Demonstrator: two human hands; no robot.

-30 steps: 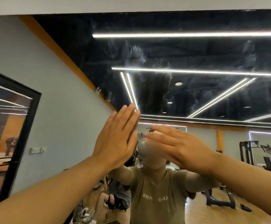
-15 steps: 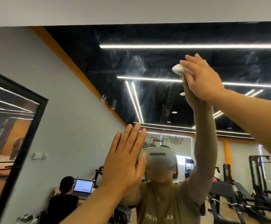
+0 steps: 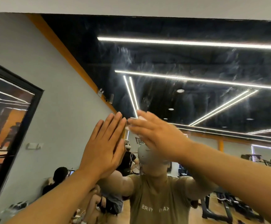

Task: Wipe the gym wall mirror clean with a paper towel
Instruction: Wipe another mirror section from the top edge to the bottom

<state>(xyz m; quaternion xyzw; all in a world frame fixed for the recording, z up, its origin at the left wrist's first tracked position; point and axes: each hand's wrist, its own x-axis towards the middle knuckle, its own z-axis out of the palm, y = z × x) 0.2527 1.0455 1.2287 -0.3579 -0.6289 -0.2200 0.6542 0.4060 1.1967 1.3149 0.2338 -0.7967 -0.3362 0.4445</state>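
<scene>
- So, the gym wall mirror [image 3: 196, 62] is spread across the whole view, and hazy streaks are seen mostly above and to the right of both hands.
- Left hand [image 3: 104, 147] is laid flat on the glass, fingers straight and together, probably as a brace.
- Right hand [image 3: 157, 135] is blurred, fingers extended over the towel.
- Paper towel [image 3: 142, 118] is pressed under the right fingers, so that hand is nearer the streaks.
</scene>
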